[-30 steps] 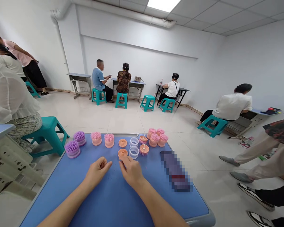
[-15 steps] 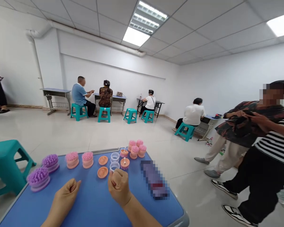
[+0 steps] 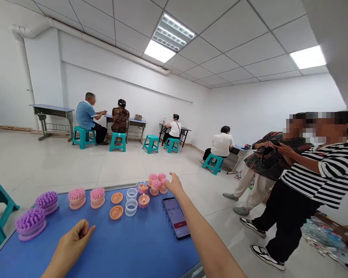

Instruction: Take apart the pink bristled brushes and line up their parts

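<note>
Four pink brushes (image 3: 157, 183) stand bristles-up in a tight cluster near the far edge of a blue table (image 3: 118, 247), each squat and round, with no clear long axis. A person's right hand (image 3: 174, 184), the nearer of the two, is extended just to their right, its grip open and empty, the forearm passing beside a phone (image 3: 176, 217) showing a timer. Orange discs (image 3: 116, 212) and clear rings (image 3: 131, 207) lie left of the cluster; purple brushes (image 3: 31, 224) sit farther left. The left hand (image 3: 72, 243), well apart by the near edge, has its grip loosely curled, with nothing visible in it. A person in a striped shirt (image 3: 316, 181) stands off to the right.
</note>
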Available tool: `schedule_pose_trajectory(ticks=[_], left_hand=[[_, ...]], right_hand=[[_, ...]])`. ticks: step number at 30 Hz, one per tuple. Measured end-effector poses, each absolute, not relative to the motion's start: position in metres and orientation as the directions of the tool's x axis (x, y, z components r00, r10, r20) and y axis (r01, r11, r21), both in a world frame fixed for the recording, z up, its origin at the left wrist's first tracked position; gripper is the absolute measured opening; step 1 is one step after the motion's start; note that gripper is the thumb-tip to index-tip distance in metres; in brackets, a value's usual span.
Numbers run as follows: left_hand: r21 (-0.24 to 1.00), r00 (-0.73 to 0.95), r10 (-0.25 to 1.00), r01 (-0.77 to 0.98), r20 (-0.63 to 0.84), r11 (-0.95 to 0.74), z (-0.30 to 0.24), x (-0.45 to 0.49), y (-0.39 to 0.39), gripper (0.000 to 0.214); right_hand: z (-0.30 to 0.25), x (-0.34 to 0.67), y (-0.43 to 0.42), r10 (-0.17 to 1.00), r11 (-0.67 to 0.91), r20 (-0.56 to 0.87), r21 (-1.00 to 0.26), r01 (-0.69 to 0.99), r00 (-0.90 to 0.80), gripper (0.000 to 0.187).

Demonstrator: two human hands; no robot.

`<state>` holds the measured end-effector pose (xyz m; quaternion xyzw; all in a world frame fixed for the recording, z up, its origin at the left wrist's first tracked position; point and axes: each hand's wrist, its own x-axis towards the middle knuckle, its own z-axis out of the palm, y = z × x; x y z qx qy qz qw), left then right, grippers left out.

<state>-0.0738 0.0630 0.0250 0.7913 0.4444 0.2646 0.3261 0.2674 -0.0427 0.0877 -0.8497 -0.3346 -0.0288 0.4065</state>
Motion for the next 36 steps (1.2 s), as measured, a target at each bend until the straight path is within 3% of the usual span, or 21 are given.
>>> schedule_pose_trajectory(ticks=[5,10,15,19,22,24,26,28,32,36], left_hand=[[0.754,0.470,0.872,0.523,0.134,-0.398,0.022,-0.075,0.064,0.038],[0.742,0.504,0.852,0.515,0.143,-0.430,0.017,-0.074,0.066,0.037],[0.736,0.493,0.855,0.516,0.162,-0.437,0.021,-0.072,0.064,0.037],[0.750,0.480,0.858,0.496,0.182,-0.437,0.026,-0.073,0.058,0.037],[0.770,0.480,0.848,0.445,0.224,-0.456,0.030,-0.074,0.051,0.032],[0.793,0.490,0.834,0.389,0.252,-0.468,0.031,-0.074,0.046,0.034],[0.821,0.500,0.818,0.314,0.284,-0.477,0.031,-0.073,0.040,0.041],[0.841,0.500,0.799,0.226,0.332,-0.491,0.030,-0.073,0.035,0.047],[0.826,0.495,0.740,0.075,0.456,-0.559,0.024,-0.073,0.032,0.059],[0.749,0.518,0.681,0.109,0.519,-0.654,0.024,-0.075,0.037,0.047]], right_hand=[[0.071,0.274,-0.032,0.606,-0.518,0.187,-0.644,0.562,0.773,0.077],[0.063,0.272,-0.027,0.595,-0.547,0.164,-0.635,0.545,0.787,0.075],[0.067,0.268,-0.034,0.534,-0.547,0.218,-0.648,0.530,0.817,0.064],[0.084,0.254,-0.052,0.424,-0.511,0.361,-0.661,0.549,0.830,0.061],[0.096,0.222,-0.067,0.364,-0.383,0.494,-0.693,0.611,0.789,0.062],[0.099,0.190,-0.074,0.379,-0.057,0.546,-0.792,0.608,0.747,0.063],[0.096,0.155,-0.074,0.549,0.253,0.449,-0.893,0.372,0.704,0.061],[0.089,0.123,-0.069,0.730,0.340,0.294,-0.939,0.045,0.617,0.057],[0.071,0.082,-0.051,0.893,0.206,0.022,-0.908,-0.364,0.450,0.053],[0.055,0.071,-0.038,0.955,0.117,-0.038,-0.864,-0.490,0.294,0.050]])
